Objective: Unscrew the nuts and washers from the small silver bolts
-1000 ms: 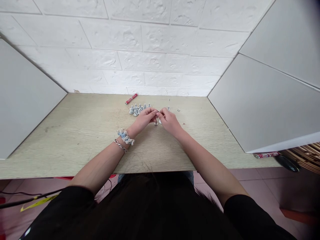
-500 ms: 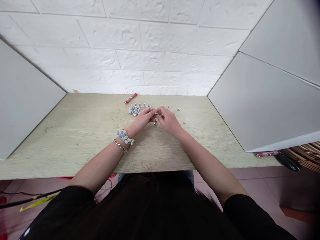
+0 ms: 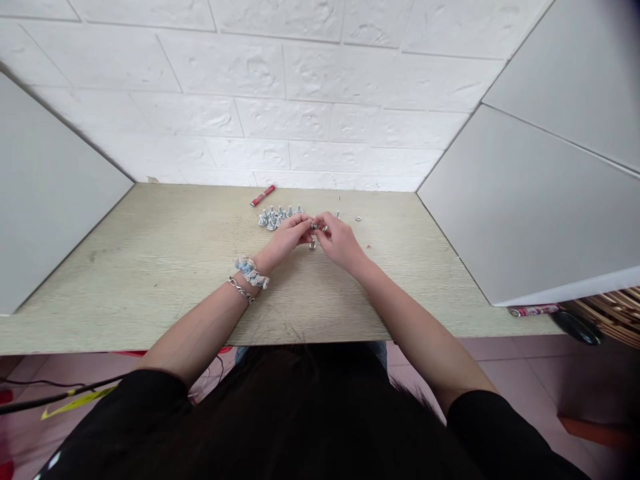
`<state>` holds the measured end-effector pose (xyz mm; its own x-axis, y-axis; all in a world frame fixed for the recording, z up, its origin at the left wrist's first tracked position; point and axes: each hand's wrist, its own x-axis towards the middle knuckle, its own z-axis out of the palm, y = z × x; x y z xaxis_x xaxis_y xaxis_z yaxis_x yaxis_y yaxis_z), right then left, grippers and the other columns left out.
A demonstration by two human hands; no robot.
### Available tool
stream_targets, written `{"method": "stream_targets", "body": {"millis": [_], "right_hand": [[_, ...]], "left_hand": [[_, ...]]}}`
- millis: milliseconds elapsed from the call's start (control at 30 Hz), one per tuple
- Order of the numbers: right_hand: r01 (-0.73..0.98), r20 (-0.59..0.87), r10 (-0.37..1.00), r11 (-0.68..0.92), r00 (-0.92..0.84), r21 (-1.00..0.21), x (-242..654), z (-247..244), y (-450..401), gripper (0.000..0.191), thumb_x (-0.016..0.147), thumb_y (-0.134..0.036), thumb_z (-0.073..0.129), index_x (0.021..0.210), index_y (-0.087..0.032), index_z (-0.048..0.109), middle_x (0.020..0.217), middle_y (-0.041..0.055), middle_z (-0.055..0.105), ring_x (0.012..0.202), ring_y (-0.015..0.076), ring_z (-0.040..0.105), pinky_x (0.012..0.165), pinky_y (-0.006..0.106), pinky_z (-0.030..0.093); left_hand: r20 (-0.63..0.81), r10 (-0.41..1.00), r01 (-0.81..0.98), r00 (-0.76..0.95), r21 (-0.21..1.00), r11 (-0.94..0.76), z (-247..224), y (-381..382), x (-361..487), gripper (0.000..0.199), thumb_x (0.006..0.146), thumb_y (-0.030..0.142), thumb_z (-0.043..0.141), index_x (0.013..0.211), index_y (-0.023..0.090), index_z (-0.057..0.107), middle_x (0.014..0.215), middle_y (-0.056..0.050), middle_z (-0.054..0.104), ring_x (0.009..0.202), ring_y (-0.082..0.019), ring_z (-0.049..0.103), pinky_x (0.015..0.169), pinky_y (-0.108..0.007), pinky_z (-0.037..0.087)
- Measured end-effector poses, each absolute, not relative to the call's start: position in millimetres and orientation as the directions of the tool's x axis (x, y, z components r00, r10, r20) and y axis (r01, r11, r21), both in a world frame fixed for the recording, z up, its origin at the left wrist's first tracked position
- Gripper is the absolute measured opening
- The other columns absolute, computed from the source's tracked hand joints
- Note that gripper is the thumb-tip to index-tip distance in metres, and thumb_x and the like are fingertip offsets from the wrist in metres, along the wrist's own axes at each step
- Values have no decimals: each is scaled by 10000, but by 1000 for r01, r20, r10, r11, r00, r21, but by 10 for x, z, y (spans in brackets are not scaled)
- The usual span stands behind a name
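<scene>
Over the middle of the table, my left hand (image 3: 293, 233) and my right hand (image 3: 339, 241) meet fingertip to fingertip. Both are closed in a pinch on one small silver bolt (image 3: 314, 227); fingers cover most of it, so any nut on it cannot be made out. Just below the fingertips a loose bolt (image 3: 313, 245) stands on its head. To the left of my left hand is a cluster of several upright bolts (image 3: 271, 219), with washers or nuts on them. Behind my right hand another bolt (image 3: 337, 215) shows in part, and a nut (image 3: 358, 219) lies farther right.
A red tube-like stick (image 3: 263, 195) lies near the white brick wall (image 3: 305, 120). Grey panels (image 3: 550, 200) flank the pale wooden table (image 3: 165, 267). At the right front corner are a red patterned tube (image 3: 534, 311), a dark oval object (image 3: 577, 327) and a wicker basket (image 3: 613, 313).
Both hands keep their pinch on the bolt, with only slight finger movement. The whole view has shifted a little; the things on the table have stayed put.
</scene>
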<state>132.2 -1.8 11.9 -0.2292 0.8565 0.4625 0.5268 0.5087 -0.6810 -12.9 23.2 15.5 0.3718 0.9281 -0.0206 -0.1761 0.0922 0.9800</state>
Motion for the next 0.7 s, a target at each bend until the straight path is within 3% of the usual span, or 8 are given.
{"method": "stream_targets", "body": {"millis": [367,700], "right_hand": [[512,443,869,489,-220,-706,1316,130,-30,150,802,-191,422,927,-204,505,842,20,585,750,142,539,691,283,435],[486,394,899,436,-193,-758,1309,162,-49,134,843,-317,436,890,-204,491,828,8,595,654,124,521,658,283,412]], "left_hand": [[-17,915,-190,404,976,103,162,218,-130,177,797,275,602,814,103,642,671,-11,566,587,-56,509,596,-197,449],[12,910,-190,414,979,73,152,211,-139,193,787,302,626,802,109,631,675,-10,557,584,-55,500,582,-191,448]]}}
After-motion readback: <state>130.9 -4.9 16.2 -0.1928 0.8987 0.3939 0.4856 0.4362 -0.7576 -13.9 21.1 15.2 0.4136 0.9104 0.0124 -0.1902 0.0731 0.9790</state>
